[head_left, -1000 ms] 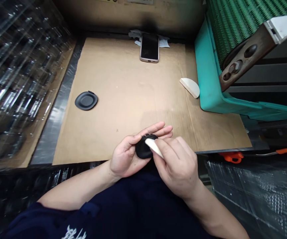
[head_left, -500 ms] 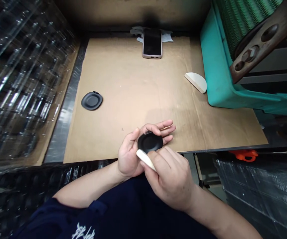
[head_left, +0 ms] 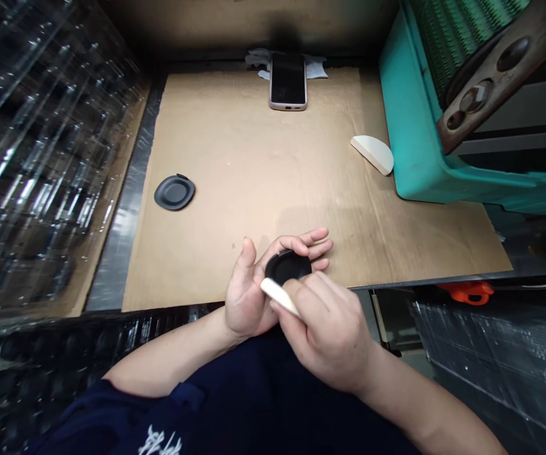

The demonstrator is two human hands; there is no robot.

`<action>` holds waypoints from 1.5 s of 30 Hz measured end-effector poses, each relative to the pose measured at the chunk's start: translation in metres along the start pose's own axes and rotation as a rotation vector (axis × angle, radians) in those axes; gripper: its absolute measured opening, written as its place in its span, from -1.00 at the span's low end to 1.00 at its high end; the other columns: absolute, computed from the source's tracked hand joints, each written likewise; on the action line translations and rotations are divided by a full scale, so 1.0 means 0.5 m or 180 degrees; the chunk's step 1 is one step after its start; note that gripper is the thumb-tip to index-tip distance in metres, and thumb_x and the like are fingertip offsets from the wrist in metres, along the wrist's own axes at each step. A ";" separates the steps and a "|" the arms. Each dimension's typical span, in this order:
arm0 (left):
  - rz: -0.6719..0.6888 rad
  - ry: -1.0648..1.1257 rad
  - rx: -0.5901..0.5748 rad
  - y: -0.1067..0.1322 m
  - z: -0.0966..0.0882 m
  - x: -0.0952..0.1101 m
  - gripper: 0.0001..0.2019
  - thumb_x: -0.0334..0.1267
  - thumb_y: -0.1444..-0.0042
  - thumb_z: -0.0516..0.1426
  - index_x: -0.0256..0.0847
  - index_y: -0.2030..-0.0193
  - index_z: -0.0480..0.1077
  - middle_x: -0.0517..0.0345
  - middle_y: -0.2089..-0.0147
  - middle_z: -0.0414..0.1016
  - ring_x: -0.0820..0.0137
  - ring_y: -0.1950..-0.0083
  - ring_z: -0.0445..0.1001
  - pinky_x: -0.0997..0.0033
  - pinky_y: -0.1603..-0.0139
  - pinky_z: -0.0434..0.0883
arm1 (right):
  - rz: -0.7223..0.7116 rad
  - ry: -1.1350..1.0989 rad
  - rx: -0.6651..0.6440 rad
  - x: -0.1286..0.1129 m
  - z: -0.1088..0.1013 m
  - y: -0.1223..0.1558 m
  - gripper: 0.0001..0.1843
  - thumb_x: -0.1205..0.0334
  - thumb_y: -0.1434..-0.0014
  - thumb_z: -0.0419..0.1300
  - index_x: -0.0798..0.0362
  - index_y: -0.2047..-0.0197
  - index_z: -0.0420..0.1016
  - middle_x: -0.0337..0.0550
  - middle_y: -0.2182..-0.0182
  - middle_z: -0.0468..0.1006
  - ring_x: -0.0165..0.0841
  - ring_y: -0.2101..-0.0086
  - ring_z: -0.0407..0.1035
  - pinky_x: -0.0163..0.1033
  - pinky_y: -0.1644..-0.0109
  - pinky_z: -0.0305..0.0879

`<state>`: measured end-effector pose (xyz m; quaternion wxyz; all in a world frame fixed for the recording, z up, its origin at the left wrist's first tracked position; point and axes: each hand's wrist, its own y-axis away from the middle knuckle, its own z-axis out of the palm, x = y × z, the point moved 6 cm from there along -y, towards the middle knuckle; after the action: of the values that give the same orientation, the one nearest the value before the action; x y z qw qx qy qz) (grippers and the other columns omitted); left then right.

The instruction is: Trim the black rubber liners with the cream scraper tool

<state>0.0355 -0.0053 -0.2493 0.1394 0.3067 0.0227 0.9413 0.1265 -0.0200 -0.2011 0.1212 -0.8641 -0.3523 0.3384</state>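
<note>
In my left hand [head_left: 249,291] lies a black, rounded, dish-like plastic part [head_left: 286,265]; the index finger curls over its far edge and the thumb is raised off it. My right hand [head_left: 332,322] pinches a cream-white sponge-like wedge [head_left: 279,296] between thumb and fingers. The wedge is at the near edge of the black part, and the right fingers hide part of that edge. A similar black part [head_left: 174,192] lies on the cardboard at the left. Toward the right rests a half-round white wedge [head_left: 372,155].
Cardboard [head_left: 235,145] covers the bench. A phone [head_left: 288,82] leans on crumpled tissue [head_left: 318,67] at the back. A teal crate [head_left: 415,145] stands at the right behind a rusty bolted bracket [head_left: 495,82]. Clear plastic trays [head_left: 40,145] are stacked left. An orange-handled tool [head_left: 469,292] sits lower right.
My left thumb has lifted away from the black part. My right hand and its wedge have shifted slightly up and to the right, covering more of the part's near edge.
</note>
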 end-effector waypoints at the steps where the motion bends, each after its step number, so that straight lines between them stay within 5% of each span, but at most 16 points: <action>1: 0.0016 0.0002 0.0002 0.000 -0.001 0.000 -0.34 0.26 -0.37 -0.22 -0.23 0.11 0.49 -0.12 -0.40 0.32 -0.04 -0.48 0.20 -0.10 -0.49 0.12 | -0.0029 -0.0024 -0.0065 0.000 0.003 0.000 -0.83 0.37 -0.35 0.10 0.10 0.28 0.48 -0.20 0.49 0.38 -0.34 0.44 0.26 -0.19 0.35 0.24; 7: 0.0065 -0.0039 -0.0044 0.002 -0.001 -0.003 -0.29 0.25 -0.37 -0.29 -0.27 0.10 0.48 -0.22 -0.38 0.32 -0.08 -0.48 0.20 -0.12 -0.51 0.06 | 0.0006 0.0041 0.0098 0.000 -0.005 -0.006 -0.84 0.38 -0.34 0.13 0.17 0.25 0.53 -0.15 0.46 0.40 -0.32 0.41 0.28 -0.17 0.30 0.24; 12: 0.0061 0.0169 0.0068 0.000 -0.007 0.001 -0.25 0.24 -0.37 -0.36 -0.24 0.14 0.48 -0.18 -0.42 0.28 -0.05 -0.49 0.17 -0.08 -0.46 0.17 | -0.0115 -0.0416 -0.0368 -0.017 -0.001 0.010 -0.82 0.44 -0.30 0.10 0.15 0.26 0.53 -0.15 0.46 0.42 -0.33 0.42 0.27 -0.18 0.34 0.18; 18: 0.0140 0.0235 0.0045 -0.001 -0.005 0.002 -0.22 0.25 -0.37 -0.41 -0.22 0.13 0.48 -0.16 -0.41 0.31 0.01 -0.49 0.20 -0.03 -0.43 0.22 | 0.0176 -0.0217 -0.0199 0.000 -0.011 0.006 -0.83 0.38 -0.33 0.12 0.15 0.29 0.51 -0.16 0.46 0.40 -0.34 0.42 0.29 -0.20 0.33 0.22; 24: 0.0205 -0.0001 -0.0029 0.004 0.002 0.002 -0.34 0.25 -0.37 -0.22 -0.24 0.13 0.48 -0.18 -0.37 0.36 -0.01 -0.49 0.18 -0.06 -0.52 0.06 | 0.0204 0.0106 0.0002 -0.004 -0.007 -0.019 -0.78 0.31 -0.38 0.11 0.15 0.28 0.52 -0.13 0.42 0.43 -0.32 0.38 0.34 -0.17 0.26 0.26; 29: 0.0152 0.0112 0.0064 0.003 -0.006 0.002 -0.30 0.26 -0.38 -0.29 -0.22 0.12 0.48 -0.14 -0.42 0.30 -0.02 -0.50 0.17 -0.10 -0.46 0.17 | 0.0068 0.0089 -0.0338 -0.014 0.000 -0.016 -0.74 0.35 -0.36 0.09 0.10 0.39 0.45 -0.18 0.47 0.35 -0.34 0.44 0.25 -0.16 0.35 0.17; 34: 0.0151 0.0114 -0.0050 0.004 -0.003 0.000 -0.28 0.23 -0.39 -0.32 -0.25 0.09 0.48 -0.18 -0.40 0.32 -0.02 -0.50 0.18 -0.09 -0.53 0.03 | 0.0148 0.0238 -0.0020 -0.004 -0.009 -0.028 -0.77 0.31 -0.38 0.10 0.15 0.30 0.51 -0.13 0.42 0.43 -0.33 0.39 0.33 -0.18 0.26 0.26; 39: 0.0127 0.0180 0.0086 0.005 -0.008 0.000 -0.24 0.25 -0.37 -0.38 -0.25 0.09 0.47 -0.19 -0.43 0.28 -0.04 -0.50 0.17 -0.14 -0.48 0.12 | 0.0077 0.0081 -0.0307 -0.009 0.003 -0.027 -0.74 0.33 -0.38 0.08 0.12 0.34 0.49 -0.14 0.45 0.41 -0.32 0.42 0.31 -0.17 0.32 0.22; 45: 0.0108 0.0185 0.0044 0.005 -0.006 -0.001 -0.25 0.24 -0.38 -0.37 -0.26 0.05 0.47 -0.19 -0.41 0.31 -0.01 -0.49 0.19 -0.10 -0.53 0.04 | 0.0194 0.0158 -0.0005 0.001 -0.005 -0.031 -0.77 0.29 -0.40 0.08 0.17 0.25 0.51 -0.08 0.38 0.48 -0.30 0.35 0.38 -0.18 0.24 0.27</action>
<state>0.0336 -0.0077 -0.2516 0.1205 0.2806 0.0280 0.9518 0.1202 -0.0083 -0.1924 0.1188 -0.8827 -0.3230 0.3201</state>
